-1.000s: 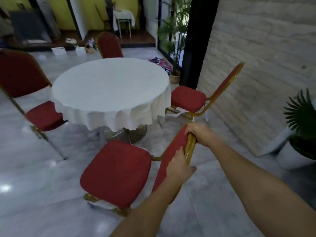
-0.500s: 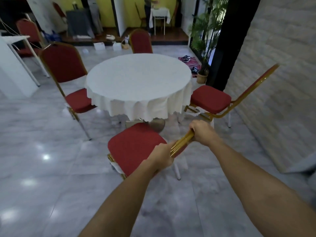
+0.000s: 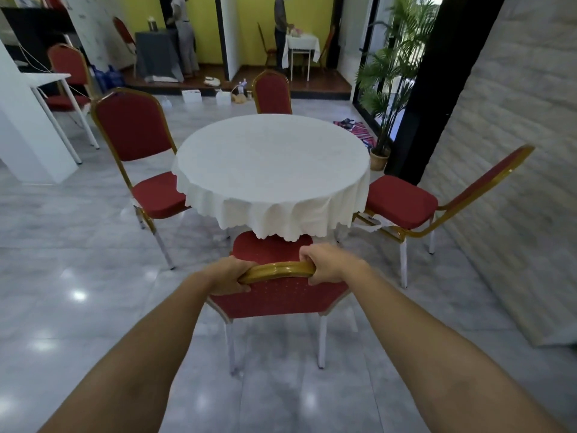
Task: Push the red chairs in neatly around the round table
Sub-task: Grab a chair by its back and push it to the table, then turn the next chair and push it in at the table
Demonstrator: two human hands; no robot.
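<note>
A round table (image 3: 271, 164) under a white cloth stands mid-room. The near red chair (image 3: 278, 296) with a gold frame faces it squarely, its seat front tucked under the cloth's hem. My left hand (image 3: 229, 275) grips the left end of its gold top rail and my right hand (image 3: 327, 264) grips the right end. A second red chair (image 3: 137, 145) stands at the table's left, seat edge under the cloth. A third chair (image 3: 415, 198) sits at the right, angled outward. A fourth chair (image 3: 271, 92) is at the far side, close to the table.
A stone wall (image 3: 505, 126) runs along the right behind the right-hand chair. A potted palm (image 3: 387, 89) and a black pillar (image 3: 437, 89) stand at the back right. A white table (image 3: 46, 98) with another red chair is at the left. Two people stand far back.
The near chair has swung round from a sideways angle to face the table and has slid in under the cloth. Both hands stayed on its top rail.
</note>
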